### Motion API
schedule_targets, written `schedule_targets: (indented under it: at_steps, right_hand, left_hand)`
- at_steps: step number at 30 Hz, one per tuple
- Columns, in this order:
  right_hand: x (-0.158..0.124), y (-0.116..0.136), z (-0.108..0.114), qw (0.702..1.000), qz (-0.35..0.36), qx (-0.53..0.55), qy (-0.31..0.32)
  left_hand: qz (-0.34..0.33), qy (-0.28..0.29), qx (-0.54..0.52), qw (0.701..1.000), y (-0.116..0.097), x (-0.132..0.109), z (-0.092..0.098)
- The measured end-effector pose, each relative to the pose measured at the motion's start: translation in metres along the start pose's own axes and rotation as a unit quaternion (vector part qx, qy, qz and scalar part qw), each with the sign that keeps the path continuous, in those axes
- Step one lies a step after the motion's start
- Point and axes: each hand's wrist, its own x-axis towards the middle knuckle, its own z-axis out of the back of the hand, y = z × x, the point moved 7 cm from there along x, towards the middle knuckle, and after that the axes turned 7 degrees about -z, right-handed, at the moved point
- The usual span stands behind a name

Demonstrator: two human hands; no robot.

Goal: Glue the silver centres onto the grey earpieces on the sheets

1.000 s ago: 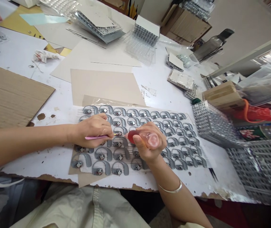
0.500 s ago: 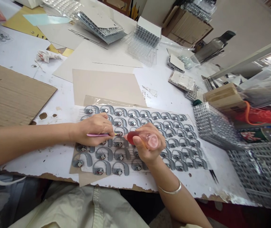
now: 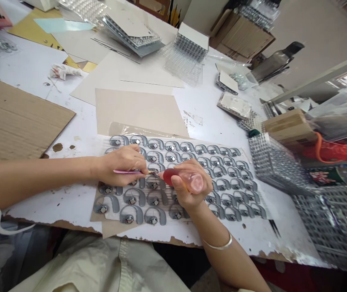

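My left hand (image 3: 120,165) is shut on a slim pink-handled tool (image 3: 127,172), and its fine tip touches a metal-centred piece (image 3: 153,170) in the middle of the array. My right hand (image 3: 188,183) grips a red-tipped translucent tool (image 3: 171,177), with the red end a few pixels from that same piece. Beneath both hands lies a white backing sheet (image 3: 252,198) carrying rows of grey ear-hook-shaped parts (image 3: 130,214), each with a small metal disc. My hands and forearms hide several of these parts.
Stacked perforated silver trays (image 3: 272,164) and a wire-mesh-like stack (image 3: 331,219) stand to the right. Beige card sheets (image 3: 140,111) lie behind the array, corrugated cardboard (image 3: 18,117) to the left, and clear blister trays (image 3: 185,56) at the back. The table's near edge (image 3: 161,240) is chipped.
The whole scene drifts slightly right and down in the view as my head moves. Both hands keep their grip and stay at the same piece.
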Motion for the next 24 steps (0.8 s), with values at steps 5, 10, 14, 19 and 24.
schedule_targets:
  at_steps: [5, 10, 14, 19, 24]
  right_hand:
    - [0.001, 0.001, 0.000, 1.000, 0.000, -0.006, -0.002]
    - [0.001, 0.001, -0.002, 1.000, 0.007, -0.013, -0.002]
    - [0.012, -0.003, 0.016, 0.997, 0.015, 0.029, -0.071]
    - [0.037, -0.017, 0.074, 0.958, -0.110, 0.124, -0.236]
    - [0.038, -0.020, 0.105, 0.931, -0.189, 0.191, -0.248]
  left_hand:
    - [0.003, 0.002, 0.001, 1.000, 0.000, 0.000, -0.001]
    - [0.005, -0.003, 0.004, 1.000, 0.000, 0.000, 0.001]
    - [0.001, 0.000, -0.003, 1.000, -0.001, 0.001, 0.002]
    - [0.013, -0.019, -0.018, 1.000, -0.002, 0.002, 0.004]
    - [0.023, -0.060, 0.044, 0.997, -0.016, 0.008, 0.012]
